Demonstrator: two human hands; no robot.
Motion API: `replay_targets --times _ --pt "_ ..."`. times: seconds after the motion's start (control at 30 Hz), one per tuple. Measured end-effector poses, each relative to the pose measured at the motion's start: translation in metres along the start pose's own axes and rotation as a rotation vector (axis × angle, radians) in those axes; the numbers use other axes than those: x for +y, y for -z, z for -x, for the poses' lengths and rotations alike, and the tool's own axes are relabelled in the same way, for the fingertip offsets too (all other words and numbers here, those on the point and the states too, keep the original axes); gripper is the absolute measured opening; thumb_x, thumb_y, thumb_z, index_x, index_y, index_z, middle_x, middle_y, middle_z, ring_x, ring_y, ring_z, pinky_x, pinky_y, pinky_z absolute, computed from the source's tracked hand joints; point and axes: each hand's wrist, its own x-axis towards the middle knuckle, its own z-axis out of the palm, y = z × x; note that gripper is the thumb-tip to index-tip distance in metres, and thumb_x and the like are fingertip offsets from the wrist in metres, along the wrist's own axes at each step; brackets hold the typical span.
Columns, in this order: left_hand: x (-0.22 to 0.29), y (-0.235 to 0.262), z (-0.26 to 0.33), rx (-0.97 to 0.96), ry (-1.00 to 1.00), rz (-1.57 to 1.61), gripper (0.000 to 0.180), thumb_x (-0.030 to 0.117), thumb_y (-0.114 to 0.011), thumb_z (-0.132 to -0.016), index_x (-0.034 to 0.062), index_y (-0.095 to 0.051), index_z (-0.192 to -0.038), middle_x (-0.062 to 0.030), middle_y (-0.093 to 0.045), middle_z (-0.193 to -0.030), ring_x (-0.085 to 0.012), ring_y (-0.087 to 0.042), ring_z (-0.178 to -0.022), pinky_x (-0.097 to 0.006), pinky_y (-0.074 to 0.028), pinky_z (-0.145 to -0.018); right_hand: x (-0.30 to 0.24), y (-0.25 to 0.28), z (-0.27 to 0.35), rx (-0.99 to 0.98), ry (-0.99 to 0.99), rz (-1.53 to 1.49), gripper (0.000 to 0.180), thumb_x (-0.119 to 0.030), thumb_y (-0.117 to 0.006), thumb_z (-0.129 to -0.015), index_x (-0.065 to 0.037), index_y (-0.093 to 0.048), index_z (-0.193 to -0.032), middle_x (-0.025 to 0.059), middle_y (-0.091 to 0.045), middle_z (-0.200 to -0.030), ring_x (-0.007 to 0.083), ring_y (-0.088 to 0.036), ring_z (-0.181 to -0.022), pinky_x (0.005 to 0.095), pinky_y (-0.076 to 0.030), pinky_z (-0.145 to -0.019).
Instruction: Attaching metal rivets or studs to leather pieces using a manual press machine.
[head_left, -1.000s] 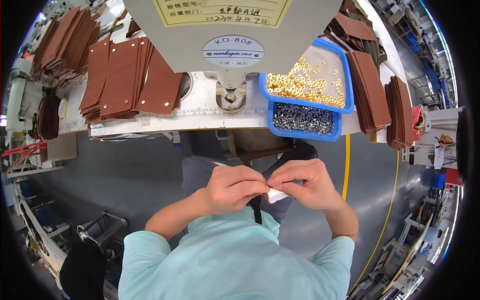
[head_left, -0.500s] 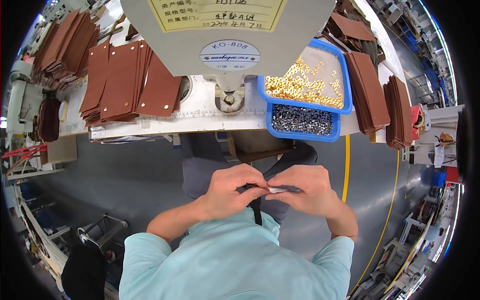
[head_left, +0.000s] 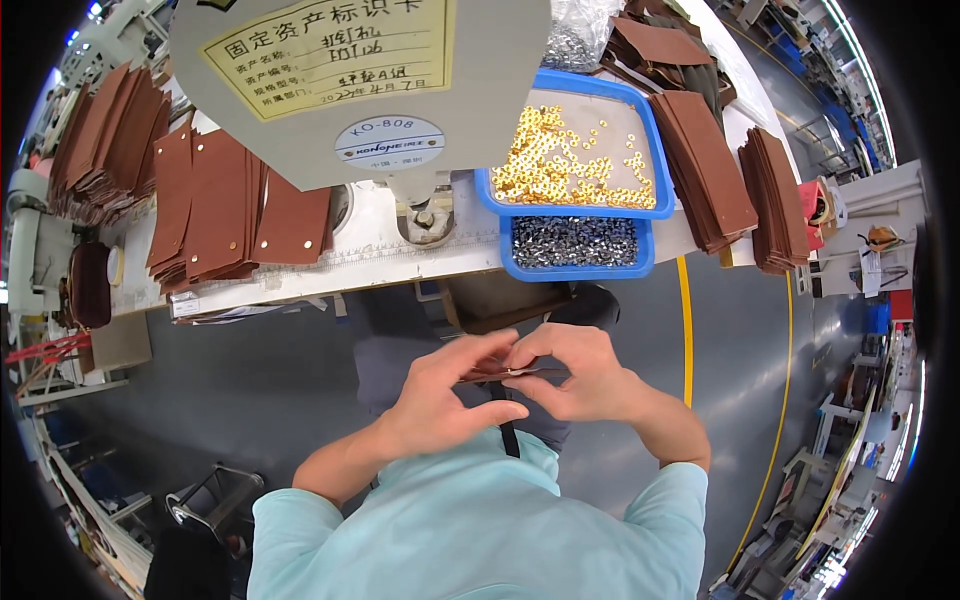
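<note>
My left hand [head_left: 452,398] and my right hand [head_left: 574,372] meet in front of my chest, above my lap. Between their fingertips they pinch a thin brown leather piece [head_left: 497,374], seen nearly edge-on, with a small shiny bit at its middle. Both hands grip it, thumbs on top. Above them stands the grey press machine [head_left: 360,90] with its round punch head [head_left: 428,220] over the white bench [head_left: 330,275].
A blue tray holds gold fasteners [head_left: 575,160]; a smaller blue tray [head_left: 577,243] holds silver ones. Stacks of brown leather pieces lie left [head_left: 215,210] and right [head_left: 715,170] of the machine. A yellow line [head_left: 686,330] runs down the grey floor.
My head has leaned closer to the bench, so the machine and trays look larger. The hands stay together on the piece, which has turned from showing a pale face to lying edge-on.
</note>
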Motion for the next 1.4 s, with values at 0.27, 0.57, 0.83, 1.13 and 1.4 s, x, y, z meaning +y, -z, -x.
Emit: replay_targets --times 0.27,0.57,0.83,1.13,1.4 --pt "-0.006 0.007 -0.007 -0.121 -0.042 -0.281 0.045 0.014 -0.086 -0.083 0.0 -0.072 -0.123 -0.012 -0.078 -0.103 -0.0192 -0.077 -0.092 -0.029 -0.061 -0.08 0.017 -0.014 0.007 0.152 0.263 0.113 0.028 0.009 -0.079 -0.07 -0.003 -0.063 -0.09 0.0091 -0.069 -0.084 0.0265 -0.069 -0.072 0.0331 -0.057 -0.063" --pt "-0.012 0.021 -0.014 -0.065 -0.155 -0.558 0.037 0.01 -0.078 -0.087 0.0047 -0.071 -0.123 -0.0091 -0.076 -0.096 -0.0219 -0.073 -0.077 -0.031 -0.06 -0.07 0.037 0.077 -0.047 0.204 -0.143 0.381 0.012 -0.009 -0.078 -0.085 -0.004 -0.078 -0.096 0.011 -0.075 -0.089 0.0232 -0.074 -0.077 0.0347 -0.058 -0.071" --pt "-0.001 0.031 -0.016 0.006 -0.023 -0.632 0.033 -0.002 -0.067 -0.088 0.0052 -0.071 -0.12 -0.0092 -0.065 -0.098 -0.018 -0.065 -0.082 -0.033 -0.052 -0.073 0.102 0.146 -0.089 0.237 -0.361 0.735 0.014 -0.011 -0.076 -0.081 -0.004 -0.08 -0.093 0.0163 -0.076 -0.085 0.0294 -0.074 -0.078 0.0402 -0.058 -0.075" --pt "-0.029 0.049 -0.024 0.034 0.255 -0.036 0.019 0.008 -0.066 -0.1 -0.0033 -0.072 -0.114 -0.003 -0.064 -0.104 -0.0084 -0.057 -0.087 -0.026 -0.047 -0.077 0.106 0.145 -0.086 0.195 -0.495 0.599 0.012 -0.01 -0.075 -0.083 0.0 -0.077 -0.09 0.015 -0.075 -0.083 0.0278 -0.074 -0.074 0.0375 -0.057 -0.072" --pt "-0.015 0.039 -0.021 -0.029 0.278 0.306 0.04 -0.002 -0.054 -0.102 -0.0025 -0.053 -0.141 -0.0089 -0.066 -0.13 -0.0143 -0.063 -0.117 -0.03 -0.051 -0.1 0.027 0.061 -0.043 0.486 -0.179 0.321 0.007 -0.003 -0.07 -0.091 -0.001 -0.075 -0.096 0.0118 -0.075 -0.091 0.0224 -0.073 -0.083 0.0316 -0.056 -0.075"
